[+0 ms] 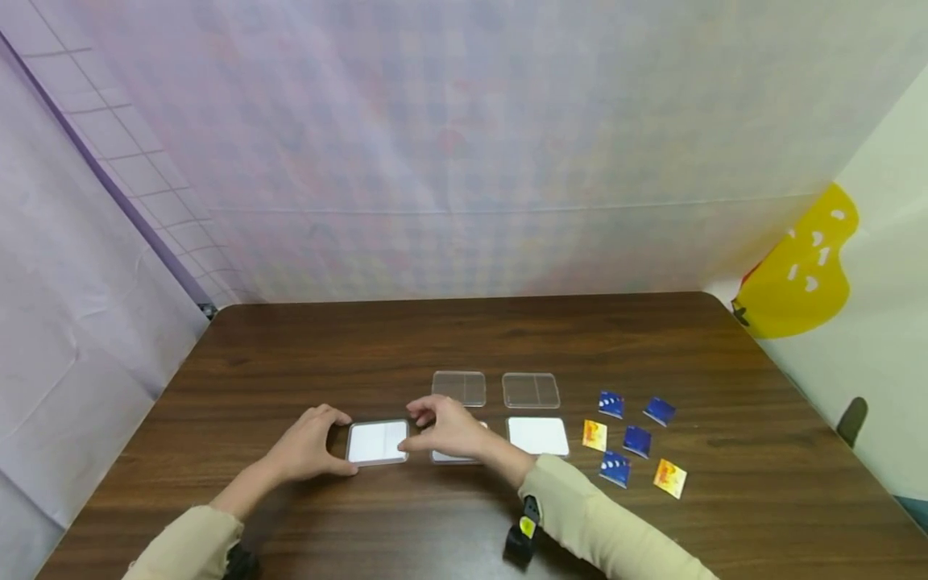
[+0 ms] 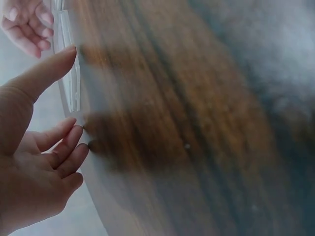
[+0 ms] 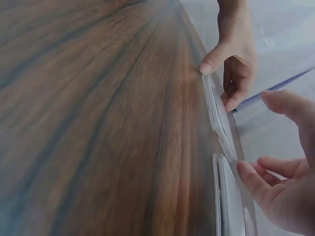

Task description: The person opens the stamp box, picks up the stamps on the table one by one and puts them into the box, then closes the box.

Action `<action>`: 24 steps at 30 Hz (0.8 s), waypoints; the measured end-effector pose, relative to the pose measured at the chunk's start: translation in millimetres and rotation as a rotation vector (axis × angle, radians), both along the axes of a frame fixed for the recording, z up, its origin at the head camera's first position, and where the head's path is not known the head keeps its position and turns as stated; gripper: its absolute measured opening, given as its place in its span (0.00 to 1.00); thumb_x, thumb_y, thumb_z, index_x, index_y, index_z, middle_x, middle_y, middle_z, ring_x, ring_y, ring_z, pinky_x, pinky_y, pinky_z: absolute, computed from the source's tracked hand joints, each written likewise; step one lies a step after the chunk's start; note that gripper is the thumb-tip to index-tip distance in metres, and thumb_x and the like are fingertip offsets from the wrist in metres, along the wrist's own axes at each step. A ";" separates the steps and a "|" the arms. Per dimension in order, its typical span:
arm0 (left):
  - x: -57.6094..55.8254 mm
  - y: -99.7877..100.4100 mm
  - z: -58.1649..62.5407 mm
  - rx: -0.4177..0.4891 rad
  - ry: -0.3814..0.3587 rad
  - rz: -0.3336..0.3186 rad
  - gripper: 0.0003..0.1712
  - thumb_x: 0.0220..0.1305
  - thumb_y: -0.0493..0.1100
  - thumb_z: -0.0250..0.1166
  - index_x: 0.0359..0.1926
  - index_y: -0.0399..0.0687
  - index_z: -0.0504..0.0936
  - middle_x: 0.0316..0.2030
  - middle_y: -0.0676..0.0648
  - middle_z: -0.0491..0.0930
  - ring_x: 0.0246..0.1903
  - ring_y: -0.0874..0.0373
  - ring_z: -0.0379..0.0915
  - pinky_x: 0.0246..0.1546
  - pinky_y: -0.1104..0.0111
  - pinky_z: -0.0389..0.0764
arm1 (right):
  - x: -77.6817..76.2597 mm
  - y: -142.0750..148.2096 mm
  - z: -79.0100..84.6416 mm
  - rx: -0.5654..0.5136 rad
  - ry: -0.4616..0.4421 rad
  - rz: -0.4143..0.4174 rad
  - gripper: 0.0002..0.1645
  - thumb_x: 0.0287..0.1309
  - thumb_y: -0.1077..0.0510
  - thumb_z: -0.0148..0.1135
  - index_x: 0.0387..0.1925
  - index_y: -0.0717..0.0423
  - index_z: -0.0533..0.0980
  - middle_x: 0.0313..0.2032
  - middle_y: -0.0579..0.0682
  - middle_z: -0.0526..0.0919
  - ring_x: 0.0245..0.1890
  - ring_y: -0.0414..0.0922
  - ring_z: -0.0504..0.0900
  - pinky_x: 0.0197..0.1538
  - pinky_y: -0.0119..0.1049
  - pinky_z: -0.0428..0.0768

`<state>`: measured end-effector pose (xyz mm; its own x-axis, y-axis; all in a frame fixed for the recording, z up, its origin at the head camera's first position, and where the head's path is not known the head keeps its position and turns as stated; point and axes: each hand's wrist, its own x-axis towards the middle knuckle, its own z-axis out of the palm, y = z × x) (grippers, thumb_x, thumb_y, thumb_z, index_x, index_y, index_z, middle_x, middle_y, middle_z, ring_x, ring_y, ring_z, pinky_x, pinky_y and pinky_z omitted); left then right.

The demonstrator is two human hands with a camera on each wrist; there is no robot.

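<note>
A flat clear case with a white insert (image 1: 377,442) lies on the table between the hands. My left hand (image 1: 312,441) is at its left side, thumb at the near corner and loosely bent fingers by the far one. From the right, my right hand (image 1: 448,431) reaches over with a fingertip at the case's right edge, its other fingers loosely spread. In the right wrist view, the left thumb (image 3: 210,63) meets the rim of the case (image 3: 219,118). Partly covered by the right hand is a second white-filled case (image 1: 453,457). To its right lies a third white square (image 1: 538,437).
Two clear lids, one left (image 1: 459,387) and one right (image 1: 532,391), lie behind the white pieces. Several small blue squares (image 1: 637,441) and two yellow-orange squares, one nearer (image 1: 670,478) and one farther (image 1: 594,435), are scattered rightward on the wooden table (image 1: 348,346). A curtain (image 1: 449,161) hangs behind.
</note>
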<state>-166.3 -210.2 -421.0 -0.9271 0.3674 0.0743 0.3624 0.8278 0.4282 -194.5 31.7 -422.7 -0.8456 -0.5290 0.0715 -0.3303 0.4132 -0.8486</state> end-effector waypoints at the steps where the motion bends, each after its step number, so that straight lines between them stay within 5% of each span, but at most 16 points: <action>1: -0.1 -0.2 -1.0 0.000 0.007 -0.001 0.39 0.32 0.55 0.76 0.44 0.36 0.76 0.39 0.45 0.74 0.44 0.47 0.68 0.45 0.54 0.71 | -0.5 -2.5 -0.9 0.018 0.011 -0.007 0.34 0.35 0.57 0.73 0.47 0.70 0.73 0.40 0.56 0.79 0.38 0.47 0.78 0.40 0.26 0.74; 16: 1.3 -2.0 -3.7 0.027 0.020 -0.022 0.34 0.34 0.53 0.76 0.42 0.39 0.77 0.40 0.45 0.74 0.46 0.45 0.67 0.46 0.53 0.70 | 2.0 -15.5 -9.6 0.126 0.060 0.023 0.37 0.27 0.63 0.76 0.46 0.73 0.73 0.36 0.55 0.72 0.35 0.45 0.76 0.36 0.22 0.75; 24: 1.5 -0.8 -4.2 0.039 0.020 -0.015 0.33 0.33 0.52 0.76 0.42 0.40 0.78 0.40 0.45 0.74 0.46 0.46 0.67 0.46 0.53 0.70 | -1.0 -19.4 -9.7 0.222 0.164 0.015 0.35 0.24 0.59 0.78 0.41 0.69 0.76 0.32 0.51 0.73 0.32 0.41 0.72 0.36 0.23 0.71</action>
